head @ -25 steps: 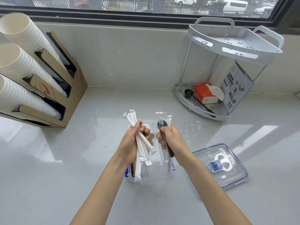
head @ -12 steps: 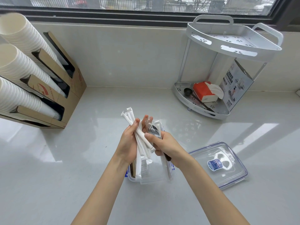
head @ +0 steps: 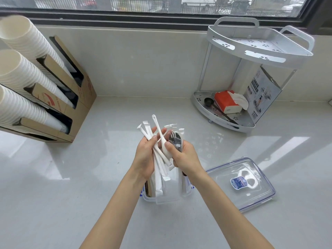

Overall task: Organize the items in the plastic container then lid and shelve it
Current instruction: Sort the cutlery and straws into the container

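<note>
My left hand (head: 145, 157) grips a bundle of white paper-wrapped straws (head: 159, 169) above the clear plastic container (head: 167, 199) on the counter. My right hand (head: 185, 157) holds wrapped black cutlery (head: 176, 141), a fork tip showing, and pinches the bowl of a white plastic spoon (head: 160, 133) whose handle points up. Both hands touch over the container, which is mostly hidden behind them. The clear lid (head: 251, 184) with a blue label lies flat to the right.
A cardboard dispenser (head: 59, 97) with stacks of white paper cups fills the left side. A white two-tier corner shelf (head: 251, 51) stands at the back right; its lower tier holds an orange tissue pack (head: 227, 101), a black scoop and a printed box.
The white spoon has come up between my hands, its handle now pointing upward. My right hand has closed in against my left hand, bringing the black cutlery beside the straws.
</note>
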`<state>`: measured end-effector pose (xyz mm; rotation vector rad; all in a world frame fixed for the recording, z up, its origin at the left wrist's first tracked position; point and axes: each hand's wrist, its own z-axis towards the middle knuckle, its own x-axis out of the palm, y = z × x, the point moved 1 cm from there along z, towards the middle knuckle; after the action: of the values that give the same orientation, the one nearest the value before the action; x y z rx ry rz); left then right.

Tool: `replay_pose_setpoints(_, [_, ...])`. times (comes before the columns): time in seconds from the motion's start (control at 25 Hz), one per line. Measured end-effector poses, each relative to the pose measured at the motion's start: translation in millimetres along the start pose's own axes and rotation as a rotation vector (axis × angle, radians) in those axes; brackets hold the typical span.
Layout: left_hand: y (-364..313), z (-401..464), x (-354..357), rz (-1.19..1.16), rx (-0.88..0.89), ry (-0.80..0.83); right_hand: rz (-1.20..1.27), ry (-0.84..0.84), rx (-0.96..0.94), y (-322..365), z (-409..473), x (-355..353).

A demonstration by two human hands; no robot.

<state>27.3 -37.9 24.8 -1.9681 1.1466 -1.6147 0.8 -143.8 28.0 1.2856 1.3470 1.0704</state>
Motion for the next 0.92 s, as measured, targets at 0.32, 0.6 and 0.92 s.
replay_pose_setpoints(0.32, [-7, 3, -10, 0.059, 0.113, -0.226, 0.085, -0.043, 0.055, 6, 2, -12])
replay_pose_setpoints(0.6, [-7, -8, 18, 0.571, 0.14, -0.074, -0.242, -0.077, -0.025, -4, 8, -6])
replay_pose_setpoints(0.92, [-8, -7, 17, 0.739, 0.051, -0.004, -0.419, 0.018, -0.044, -4, 8, -7])
